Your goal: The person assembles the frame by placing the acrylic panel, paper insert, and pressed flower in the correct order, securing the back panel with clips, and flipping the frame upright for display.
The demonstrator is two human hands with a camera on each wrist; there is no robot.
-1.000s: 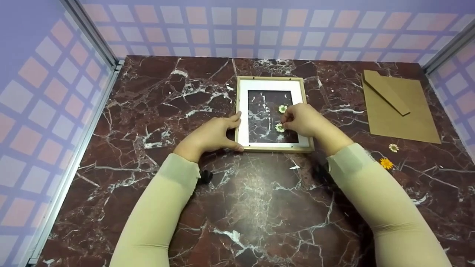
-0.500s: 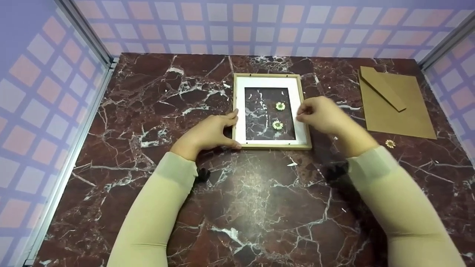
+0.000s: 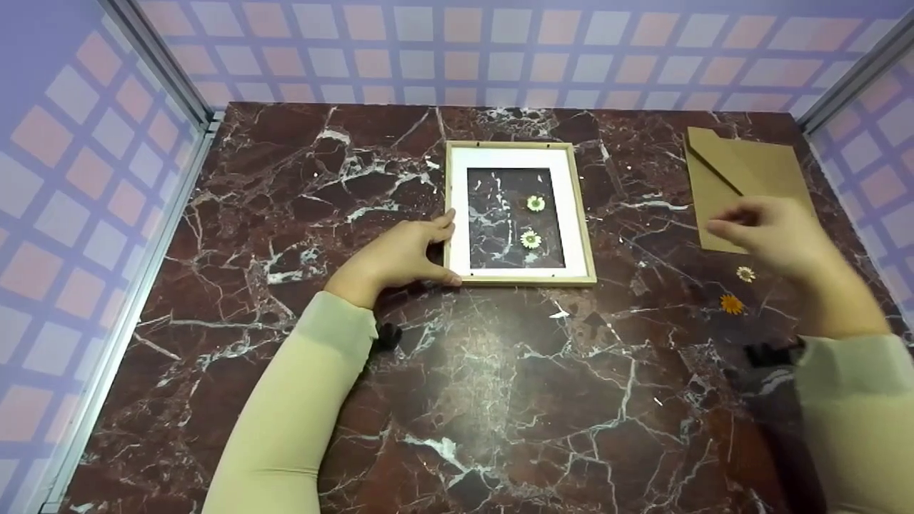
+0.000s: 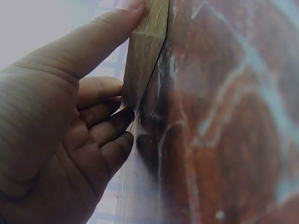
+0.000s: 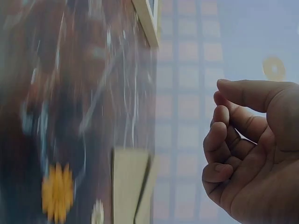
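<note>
A pale wooden picture frame [image 3: 582,243] with a white mat lies flat on the marbled table. Two white daisies [image 3: 530,239] lie within its dark window, on the right side. My left hand [image 3: 403,257] rests at the frame's left edge, the thumb by the lower left corner and fingertips against the side. In the left wrist view these fingers are relaxed along the wood. My right hand [image 3: 778,239] is in the air at the right, in front of the brown envelope [image 3: 757,168]. Its fingers are loosely bent, thumb near the forefinger, with nothing visible between them.
An orange flower [image 3: 732,304] and a small cream flower [image 3: 745,274] lie on the table [image 3: 485,371] below the envelope. Checked walls [image 3: 493,50] close in the back and both sides. A small white scrap [image 3: 560,313] lies in front of the frame.
My right hand has left the lower daisy in the frame and swept right, to over the envelope's lower part. Both daisies stay in the window. The left hand keeps its place on the frame.
</note>
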